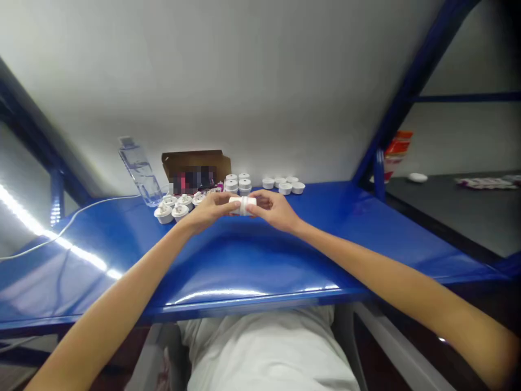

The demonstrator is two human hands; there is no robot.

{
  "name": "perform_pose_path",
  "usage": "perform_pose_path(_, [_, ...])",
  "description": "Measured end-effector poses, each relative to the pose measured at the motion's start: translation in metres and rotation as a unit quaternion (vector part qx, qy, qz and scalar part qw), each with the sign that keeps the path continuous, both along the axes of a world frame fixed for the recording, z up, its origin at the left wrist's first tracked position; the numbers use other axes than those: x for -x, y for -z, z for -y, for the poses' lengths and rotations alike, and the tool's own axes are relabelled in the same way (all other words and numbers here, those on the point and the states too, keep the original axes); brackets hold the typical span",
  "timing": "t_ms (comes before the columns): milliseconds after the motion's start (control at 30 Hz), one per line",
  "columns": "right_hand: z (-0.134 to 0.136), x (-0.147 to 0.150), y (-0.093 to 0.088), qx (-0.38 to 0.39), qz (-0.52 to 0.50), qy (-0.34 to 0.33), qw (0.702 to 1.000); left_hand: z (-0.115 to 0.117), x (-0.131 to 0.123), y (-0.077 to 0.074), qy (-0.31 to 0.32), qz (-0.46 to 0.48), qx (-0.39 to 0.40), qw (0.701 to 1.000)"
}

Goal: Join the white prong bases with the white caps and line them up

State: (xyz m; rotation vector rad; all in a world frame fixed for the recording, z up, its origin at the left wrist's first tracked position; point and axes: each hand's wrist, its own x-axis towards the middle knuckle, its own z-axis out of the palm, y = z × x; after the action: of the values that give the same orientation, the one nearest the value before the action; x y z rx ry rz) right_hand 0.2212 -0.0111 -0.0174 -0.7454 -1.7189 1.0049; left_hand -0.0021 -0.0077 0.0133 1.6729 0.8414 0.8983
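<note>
Both my arms reach out over a blue shelf (244,260). My left hand (207,210) and my right hand (274,209) meet above it, and both are closed on a small white cylindrical part (243,205), one hand at each end. Just behind my left hand stands a cluster of white round parts (175,207). More white round parts (238,183) are stacked behind the held piece, and another group of white caps (284,184) lies to their right.
An open cardboard box (196,165) stands against the white wall, with a clear plastic bottle (140,171) to its left. A white cable (73,220) runs across the shelf's left side. Blue frame posts (407,92) rise at the right, beside a dark shelf (456,209).
</note>
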Motion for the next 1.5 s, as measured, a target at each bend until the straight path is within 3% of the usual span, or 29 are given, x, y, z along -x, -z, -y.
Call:
perform_pose_path(133, [-0.004, 0.008, 0.01, 0.251, -0.036, -0.025, 0.967, 0.0, -0.002, 0.004, 0.002, -0.012, -0.043, 0.999])
perform_pose_path(233, [-0.007, 0.008, 0.011, 0.324, -0.039, -0.046, 0.944, -0.004, -0.002, 0.009, -0.021, -0.027, -0.047, 0.998])
perform_pose_path(433, [-0.008, 0.005, 0.007, 0.217, -0.116, -0.078, 0.966, -0.01, -0.001, 0.014, -0.052, -0.02, -0.039, 0.998])
perform_pose_path(767, [-0.005, 0.003, 0.011, 0.011, -0.036, -0.022, 0.999, -0.004, 0.001, 0.006, -0.05, 0.053, 0.044, 0.996])
perform_pose_path(1000, [-0.002, 0.006, 0.01, 0.005, -0.072, 0.003, 0.997, -0.005, 0.002, 0.002, -0.042, 0.072, 0.062, 0.995])
perform_pose_path(1200, [0.0, 0.009, -0.002, 0.147, -0.134, -0.014, 0.98, 0.001, -0.005, 0.001, -0.045, 0.055, 0.02, 0.997])
perform_pose_path(1367, [0.003, 0.012, -0.003, 0.105, -0.141, 0.046, 0.983, 0.002, -0.008, 0.001, -0.043, 0.085, 0.033, 0.995])
perform_pose_path(1500, [0.009, 0.008, -0.006, -0.026, -0.075, 0.074, 0.994, -0.002, -0.004, -0.002, -0.074, 0.122, 0.086, 0.986])
